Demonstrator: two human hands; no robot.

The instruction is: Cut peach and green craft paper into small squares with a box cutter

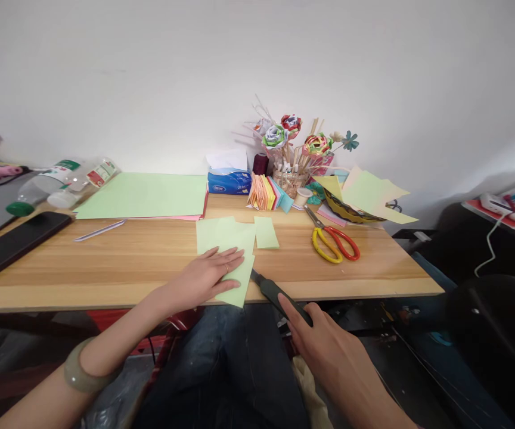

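Observation:
My left hand (208, 275) lies flat, fingers stretched out, on a light green sheet of paper (227, 238) near the front edge of the wooden table (127, 262). My right hand (324, 345) is closed round the dark handle of a utility knife (272, 291), index finger along its back. The knife's tip touches the right edge of the green paper by my left fingertips. A small cut green strip (266, 232) lies just right of the sheet.
Red-and-yellow scissors (334, 241) lie to the right. At the back stand a tissue box (229, 181), folded coloured papers (266, 193), a basket of paper flowers (291, 155) and a large green sheet (145, 195). A phone (14, 243), bottles (56, 182) and a pen (99, 230) are at left.

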